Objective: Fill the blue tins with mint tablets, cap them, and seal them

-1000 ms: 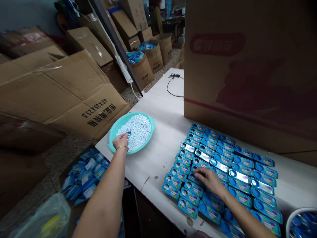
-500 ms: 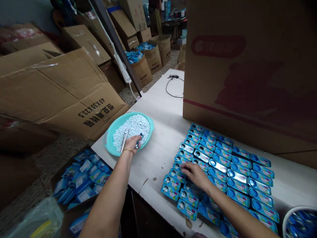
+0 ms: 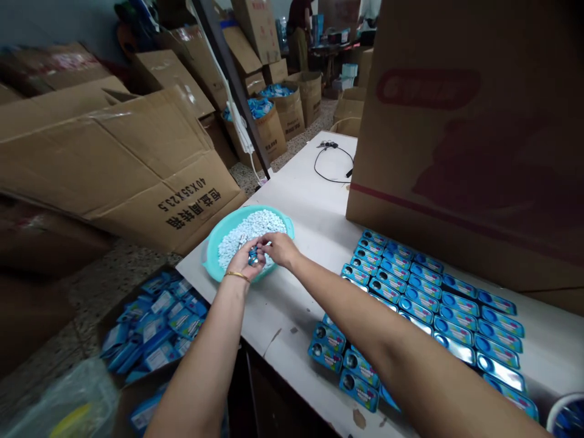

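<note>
My left hand [image 3: 244, 261] is curled palm up over the near side of a turquoise basin [image 3: 213, 240], cupping several small shiny blue round caps [image 3: 253, 255]. Fingertips of my right hand [image 3: 279, 248] are pinched together at the left hand's fingers; what they hold, if anything, is hidden. White pellet-like candies [image 3: 262, 222] fill the basin. A metal tube [image 3: 242, 238] lies on them, mostly covered by my left hand. Rows of flat blue tins [image 3: 418, 296] stand to the right, partly behind my right forearm; some show a dark round opening at one end.
A large carton [image 3: 438, 158] walls off the table's right rear. A black cable [image 3: 317, 167] lies near the back. Blue packets [image 3: 159, 322] fill a box below the table's left edge. A white tub [image 3: 566, 413] is at the lower right; a person [image 3: 300, 30] stands far back.
My right hand has left the tins and crossed left to meet my left hand over the basin. The left hand has turned its palm up, showing the caps. The view has shifted slightly.
</note>
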### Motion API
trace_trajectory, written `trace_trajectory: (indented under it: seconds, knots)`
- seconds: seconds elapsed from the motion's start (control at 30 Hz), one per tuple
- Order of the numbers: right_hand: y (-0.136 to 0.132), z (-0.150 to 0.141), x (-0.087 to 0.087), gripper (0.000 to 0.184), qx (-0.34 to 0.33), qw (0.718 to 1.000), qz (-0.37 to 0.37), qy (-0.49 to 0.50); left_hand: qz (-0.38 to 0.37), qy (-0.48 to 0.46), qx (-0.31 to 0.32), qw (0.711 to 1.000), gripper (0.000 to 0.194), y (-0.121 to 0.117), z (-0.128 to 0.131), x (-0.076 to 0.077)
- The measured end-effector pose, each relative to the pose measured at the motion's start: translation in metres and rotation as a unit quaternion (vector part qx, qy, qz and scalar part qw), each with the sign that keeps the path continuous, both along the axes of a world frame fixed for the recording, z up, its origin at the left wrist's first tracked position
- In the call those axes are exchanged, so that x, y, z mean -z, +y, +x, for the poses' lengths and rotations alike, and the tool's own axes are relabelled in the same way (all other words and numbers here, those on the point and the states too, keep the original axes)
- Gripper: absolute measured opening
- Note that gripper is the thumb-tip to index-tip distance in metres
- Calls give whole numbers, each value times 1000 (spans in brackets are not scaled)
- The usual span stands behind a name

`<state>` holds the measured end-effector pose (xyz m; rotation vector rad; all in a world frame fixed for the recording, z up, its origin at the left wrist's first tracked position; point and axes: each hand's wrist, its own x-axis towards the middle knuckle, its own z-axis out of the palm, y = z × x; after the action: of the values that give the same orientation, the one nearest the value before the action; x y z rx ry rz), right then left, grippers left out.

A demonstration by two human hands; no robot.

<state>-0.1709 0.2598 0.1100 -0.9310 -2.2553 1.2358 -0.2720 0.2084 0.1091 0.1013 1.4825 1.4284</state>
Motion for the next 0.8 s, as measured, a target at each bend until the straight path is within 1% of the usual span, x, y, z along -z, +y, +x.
trace_trajectory:
  seconds: [0.07, 0.13, 0.2, 0.23, 0.33, 0.4, 0.47, 0.6, 0.63, 0.7, 0.77, 0.8]
  knots:
    - [-4, -2, 5, 25, 0, 1000, -18, 2, -11, 35, -40, 999, 5, -2, -11, 7]
    - [-7, 12, 15, 27, 44, 999, -32, 4, -32, 71, -63, 995, 8, -11, -18, 19]
    - [-10, 39, 26, 24, 93, 995, -46, -13, -61, 117, -75, 988, 13, -24, -23, 35]
    - [-12, 55, 33, 22, 105, 993, -52, -22, -76, 144, -76, 984, 16, -31, -25, 43]
    - [-29, 101, 47, 20, 91, 990, -102, -26, -118, 233, -62, 963, 23, -42, -33, 63]
    - [-50, 127, 51, 21, 70, 988, -136, -11, -137, 288, -37, 947, 24, -38, -40, 71]
    - [-77, 150, 49, 22, 49, 987, -150, -5, -147, 334, -14, 931, 21, -28, -43, 75]
    - [-128, 202, 42, 25, 23, 987, -156, -39, -159, 388, 23, 908, 13, -3, -41, 78]
    - [-136, 216, 42, 25, 29, 985, -165, -49, -161, 393, 29, 905, 13, 1, -39, 78]
    - [-148, 244, 44, 27, 63, 978, -189, -64, -162, 397, 37, 903, 15, 6, -37, 74]
    - [-150, 264, 45, 29, 107, 968, -217, -70, -158, 387, 42, 908, 13, 6, -33, 66]
    - [-148, 269, 45, 31, 125, 963, -230, -67, -152, 378, 46, 912, 12, 4, -29, 60]
